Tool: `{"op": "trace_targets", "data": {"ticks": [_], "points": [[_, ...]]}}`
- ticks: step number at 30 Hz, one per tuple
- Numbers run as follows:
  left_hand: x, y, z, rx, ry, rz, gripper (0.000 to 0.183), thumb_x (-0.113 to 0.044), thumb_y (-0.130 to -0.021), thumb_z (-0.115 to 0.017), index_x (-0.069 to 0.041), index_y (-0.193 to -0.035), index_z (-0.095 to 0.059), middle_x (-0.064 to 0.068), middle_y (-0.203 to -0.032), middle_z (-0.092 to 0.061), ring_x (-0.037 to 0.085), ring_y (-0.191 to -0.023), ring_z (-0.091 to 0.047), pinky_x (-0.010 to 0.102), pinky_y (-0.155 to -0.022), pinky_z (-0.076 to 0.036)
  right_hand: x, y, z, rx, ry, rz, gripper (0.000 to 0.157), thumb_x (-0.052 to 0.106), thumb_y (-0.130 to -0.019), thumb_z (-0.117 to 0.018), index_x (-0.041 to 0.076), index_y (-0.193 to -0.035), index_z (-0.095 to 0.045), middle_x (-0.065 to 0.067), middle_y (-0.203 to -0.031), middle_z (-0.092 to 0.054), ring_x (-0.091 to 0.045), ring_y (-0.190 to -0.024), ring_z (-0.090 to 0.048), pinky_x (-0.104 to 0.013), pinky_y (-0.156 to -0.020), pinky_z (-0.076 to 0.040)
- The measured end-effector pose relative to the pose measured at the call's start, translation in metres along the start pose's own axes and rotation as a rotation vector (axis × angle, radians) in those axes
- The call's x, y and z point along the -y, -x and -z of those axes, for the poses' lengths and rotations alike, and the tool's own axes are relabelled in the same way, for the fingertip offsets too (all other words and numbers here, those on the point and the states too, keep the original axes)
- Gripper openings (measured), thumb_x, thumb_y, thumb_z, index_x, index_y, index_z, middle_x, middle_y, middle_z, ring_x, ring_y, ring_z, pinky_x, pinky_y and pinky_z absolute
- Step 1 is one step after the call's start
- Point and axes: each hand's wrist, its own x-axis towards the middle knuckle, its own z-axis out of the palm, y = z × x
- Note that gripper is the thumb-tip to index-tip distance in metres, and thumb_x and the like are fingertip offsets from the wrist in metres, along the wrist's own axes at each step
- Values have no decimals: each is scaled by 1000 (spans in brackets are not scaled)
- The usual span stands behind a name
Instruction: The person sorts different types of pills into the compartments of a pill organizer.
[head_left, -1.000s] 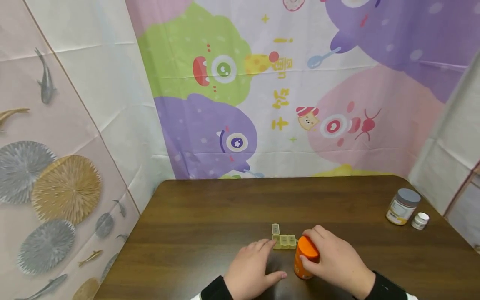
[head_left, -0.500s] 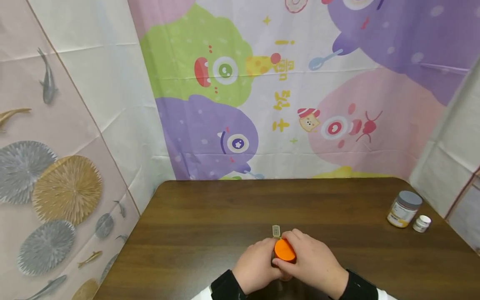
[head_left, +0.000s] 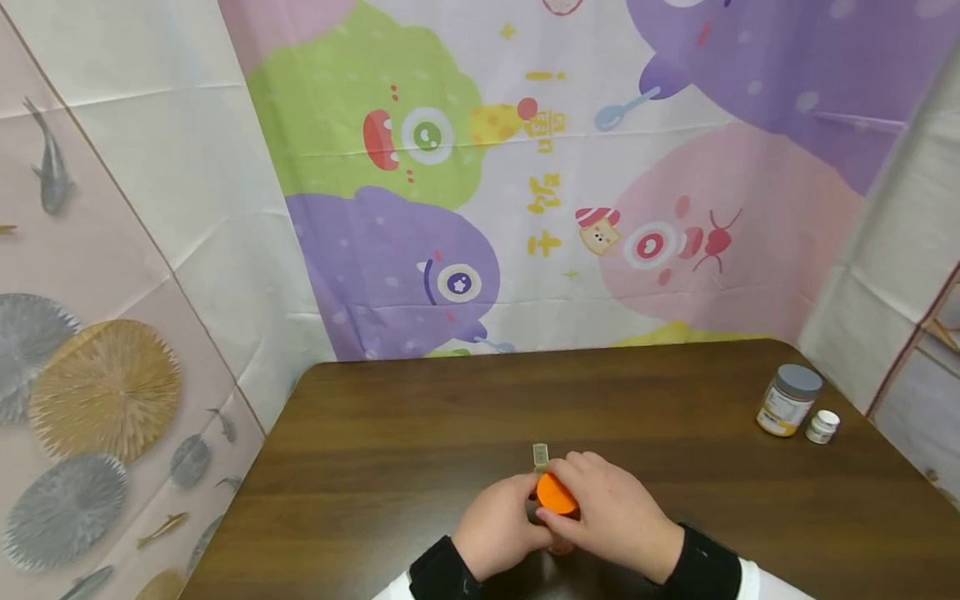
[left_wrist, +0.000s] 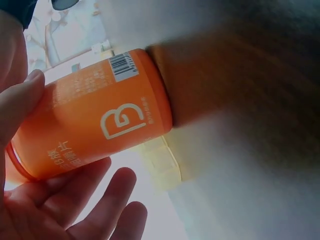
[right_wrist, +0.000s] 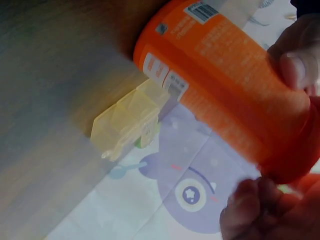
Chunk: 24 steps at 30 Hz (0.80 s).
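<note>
An orange bottle (left_wrist: 100, 115) with white print and a barcode stands between both hands near the table's front, its base right at the tabletop. My left hand (head_left: 491, 525) holds the body of it, thumb on one side and fingers on the other. On the orange cap (head_left: 557, 493), the thumb and fingers of my right hand (head_left: 615, 512) grip the rim. Just beyond the bottle lies a yellowish, see-through pill organizer (right_wrist: 130, 115) with several compartments. One of its lids (head_left: 541, 456) is raised; the hands hide most of the rest in the head view.
At the right of the wooden table (head_left: 405, 417) stand a jar (head_left: 787, 402) with a grey lid and a small white bottle (head_left: 822, 427). A cartoon-printed cloth (head_left: 465, 167) hangs behind the table's far edge.
My right hand has brought the orange bottle left, in front of the pill organizer. My left hand has left the organizer and taken hold of the bottle's body. The head view has shifted slightly.
</note>
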Motion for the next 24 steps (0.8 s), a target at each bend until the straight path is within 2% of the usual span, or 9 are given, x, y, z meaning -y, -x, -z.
{"op": "trace_targets", "data": {"ticks": [5, 8, 10, 14, 16, 18, 20, 22, 24], "points": [[2, 1, 2, 17, 7, 9, 50, -48, -76, -77, -21, -116, -65, -11, -101, -67, 8, -84, -60, 29, -73, -52, -5, 2, 3, 15, 5, 130, 41, 34, -86, -66, 22, -125, -61, 11, -100, -55, -5, -84, -47, -26, -72, -50], [1, 1, 2, 24, 2, 15, 49, -44, -78, -77, -19, -118, -64, -10, -102, -68, 9, -85, -61, 31, -74, -53, -5, 4, 4, 32, -5, 115, 51, 35, -87, -64, 21, -135, -55, 5, -119, -56, -9, -100, -51, -35, -85, -51], [0, 0, 2, 22, -10, 11, 47, -44, -77, -78, -20, -116, -65, -9, -102, -68, 8, -84, -61, 32, -74, -54, -4, 5, 4, 37, -4, 68, 55, 44, -88, -64, 20, -137, -53, 4, -123, -56, -11, -104, -51, -38, -87, -51], [0, -2, 1, 15, -26, 6, 44, -46, -76, -78, -22, -110, -65, -11, -97, -67, 5, -77, -59, 30, -73, -53, 0, 1, 4, 26, 25, -34, 53, 60, -86, -61, 19, -119, -62, 8, -99, -57, -8, -81, -50, -29, -70, -51], [1, -2, 1, 16, -25, 8, 43, -46, -75, -79, -23, -109, -65, -12, -95, -66, 4, -74, -57, 29, -71, -52, 0, -1, 4, 28, 20, -48, 47, 59, -85, -63, 20, -110, -64, 11, -88, -53, -7, -72, -46, -25, -62, -47], [1, -2, 1, 17, -19, 6, 43, -46, -75, -79, -23, -109, -65, -13, -93, -65, 4, -74, -56, 28, -69, -52, 0, -2, 4, 38, 20, -26, 42, 53, -86, -64, 20, -111, -64, 11, -87, -52, -6, -72, -45, -24, -63, -47], [1, -1, 1, 19, -14, 13, 45, -46, -75, -79, -22, -111, -65, -13, -95, -66, 5, -76, -58, 28, -69, -52, -1, -2, 5, 50, -7, 23, 40, 40, -85, -66, 18, -119, -63, 10, -97, -56, -6, -81, -48, -28, -71, -50], [2, 0, 1, 19, -10, 19, 46, -46, -76, -78, -21, -112, -65, -12, -96, -67, 7, -80, -60, 28, -70, -52, -2, -1, 6, 62, -37, 75, 48, 31, -83, -67, 18, -129, -59, 7, -113, -58, -8, -96, -50, -34, -83, -50], [2, 0, 1, 21, -6, 26, 46, -45, -77, -78, -20, -113, -65, -11, -97, -68, 8, -81, -61, 29, -71, -53, -3, 0, 8, 77, -61, 98, 56, 28, -83, -66, 19, -136, -53, 3, -129, -54, -11, -111, -48, -41, -93, -47]]}}
